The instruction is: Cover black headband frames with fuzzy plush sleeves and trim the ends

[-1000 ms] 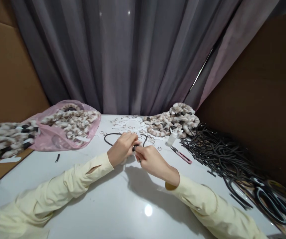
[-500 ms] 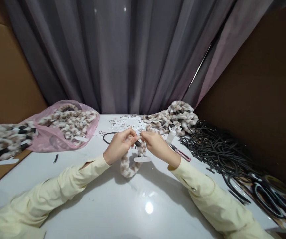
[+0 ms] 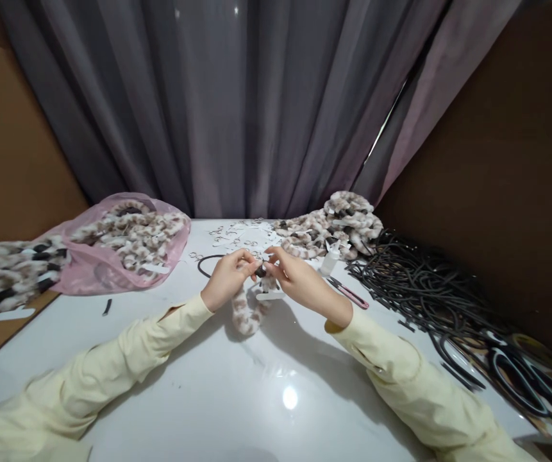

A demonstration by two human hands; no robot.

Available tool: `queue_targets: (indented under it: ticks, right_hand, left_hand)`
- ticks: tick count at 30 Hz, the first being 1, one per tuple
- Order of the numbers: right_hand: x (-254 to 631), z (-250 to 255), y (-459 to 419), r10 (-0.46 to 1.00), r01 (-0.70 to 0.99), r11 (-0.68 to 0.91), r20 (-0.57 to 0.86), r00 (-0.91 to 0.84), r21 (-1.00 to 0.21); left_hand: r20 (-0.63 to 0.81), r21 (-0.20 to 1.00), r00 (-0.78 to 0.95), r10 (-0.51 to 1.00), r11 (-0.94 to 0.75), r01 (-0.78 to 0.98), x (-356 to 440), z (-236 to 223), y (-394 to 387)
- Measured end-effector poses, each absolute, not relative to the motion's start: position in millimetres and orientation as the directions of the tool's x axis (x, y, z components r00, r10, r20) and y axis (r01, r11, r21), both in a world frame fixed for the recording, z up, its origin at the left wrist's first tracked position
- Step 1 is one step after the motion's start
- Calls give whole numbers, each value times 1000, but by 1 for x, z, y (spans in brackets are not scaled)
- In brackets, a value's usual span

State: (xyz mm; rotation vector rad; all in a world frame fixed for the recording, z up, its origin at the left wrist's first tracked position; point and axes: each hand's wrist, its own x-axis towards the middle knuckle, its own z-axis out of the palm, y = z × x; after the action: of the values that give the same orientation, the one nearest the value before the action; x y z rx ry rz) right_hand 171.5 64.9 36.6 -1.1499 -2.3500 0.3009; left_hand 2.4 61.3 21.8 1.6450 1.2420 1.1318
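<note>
My left hand (image 3: 225, 281) and my right hand (image 3: 297, 280) meet over the middle of the white table (image 3: 170, 359), each pinching one end of a fluffy beige-and-brown spotted scrunchie (image 3: 247, 314). The scrunchie hangs down between them in a loop and rests on the table. A dark band end (image 3: 259, 272) shows between my fingertips. A white paper tag (image 3: 270, 296) hangs from the scrunchie near my right hand. A loose black elastic loop (image 3: 208, 262) lies just beyond my left hand.
A pink plastic bag (image 3: 112, 256) of fluffy scrunchies lies at the left, and another heap of scrunchies (image 3: 338, 228) at the back right. A small white bottle (image 3: 331, 262), pink-handled tool (image 3: 350, 294), pile of black elastic cords (image 3: 429, 289) and black scissors (image 3: 520, 378) are at the right.
My hands have lifted off the table and moved a little farther away, and the fluffy scrunchie, hidden under them a second ago, now hangs in view between them.
</note>
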Motion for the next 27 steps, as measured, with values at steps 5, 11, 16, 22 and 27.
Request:
queue_targets:
  ticks: [5, 11, 16, 22, 27]
  right_hand:
    - [160, 37, 50, 748, 804, 594, 375, -548, -10]
    - [156, 7, 55, 648, 745, 654, 409, -643, 135]
    - [161, -20, 43, 501, 586, 790, 358, -788, 183]
    - [159, -28, 30, 447, 536, 831, 395, -803, 148]
    - [158, -28, 32, 615, 591, 781, 412, -672, -201]
  left_hand:
    - [77, 985, 89, 993, -90, 150, 4, 20, 65]
    - [119, 978, 92, 989, -133, 163, 9, 6, 56]
    - [80, 956, 172, 982, -125, 267, 0, -18, 39]
    - [157, 921, 228, 961, -226, 318, -11, -28, 21]
    - [178, 871, 233, 956, -264, 414, -14, -26, 20]
